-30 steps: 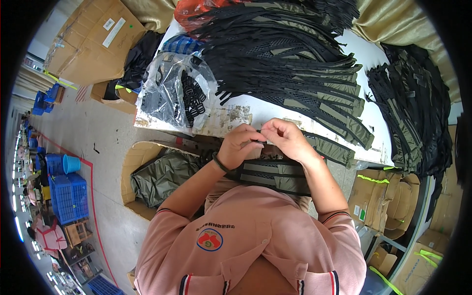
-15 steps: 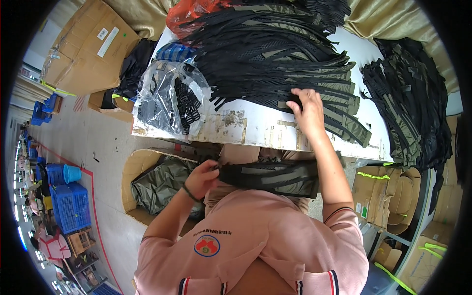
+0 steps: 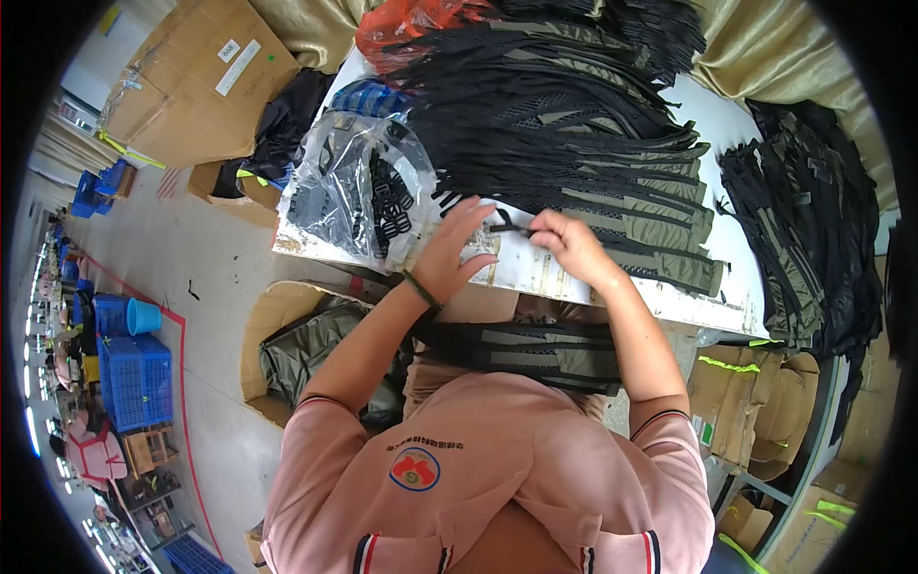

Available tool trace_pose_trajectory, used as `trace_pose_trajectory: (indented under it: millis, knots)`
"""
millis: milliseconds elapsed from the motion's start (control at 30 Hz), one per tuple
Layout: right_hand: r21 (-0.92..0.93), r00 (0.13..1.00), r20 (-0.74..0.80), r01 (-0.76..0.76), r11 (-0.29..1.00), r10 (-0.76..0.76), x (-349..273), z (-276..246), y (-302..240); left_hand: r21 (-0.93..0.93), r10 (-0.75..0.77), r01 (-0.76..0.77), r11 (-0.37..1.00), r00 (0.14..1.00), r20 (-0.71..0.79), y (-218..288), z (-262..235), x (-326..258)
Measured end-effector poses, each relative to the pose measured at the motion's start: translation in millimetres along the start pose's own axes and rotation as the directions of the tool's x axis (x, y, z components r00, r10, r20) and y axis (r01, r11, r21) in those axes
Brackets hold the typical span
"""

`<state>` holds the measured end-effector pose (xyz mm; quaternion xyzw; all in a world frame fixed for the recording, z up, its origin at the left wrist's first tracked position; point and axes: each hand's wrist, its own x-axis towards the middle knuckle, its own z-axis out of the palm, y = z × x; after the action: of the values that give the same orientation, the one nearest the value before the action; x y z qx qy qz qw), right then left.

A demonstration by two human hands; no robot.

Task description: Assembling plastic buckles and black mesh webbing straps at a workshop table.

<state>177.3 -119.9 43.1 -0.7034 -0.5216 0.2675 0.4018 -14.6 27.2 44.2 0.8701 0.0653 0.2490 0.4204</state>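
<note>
A thick row of black-and-olive padded straps, backpack shoulder straps by their look, covers the table. At the row's near edge my right hand pinches a narrow black webbing end, which points left. My left hand is just left of that end, its fingers stretched out and thumb apart, with nothing seen in it. Beside it lies a clear plastic bag with several black plastic buckles. More black-and-olive straps rest across my lap, below the table edge.
The worn white table has its near edge before me. An open carton with dark green fabric stands left of my legs. More straps hang at the right; cartons stand below. An orange-red bag lies at the back.
My left hand has risen from the straps on my lap to the table and spread its fingers. My right hand has shifted slightly left and nearer, now pinching a webbing end.
</note>
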Motion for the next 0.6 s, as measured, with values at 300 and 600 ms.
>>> trace_pose_trajectory:
  millis: [300,600]
  knots:
    - [0.386,0.897,0.426,-0.300,0.872,0.119,-6.8,19.2,30.1,-0.637,-0.354,0.466,0.614,0.884,0.306,-17.2,14.1,-3.6]
    - [0.110,0.964,0.261,-0.083,0.990,0.052,-4.6,29.2,27.0,-0.581,-0.515,0.548,0.601,0.822,0.242,-26.5,14.0,-14.6]
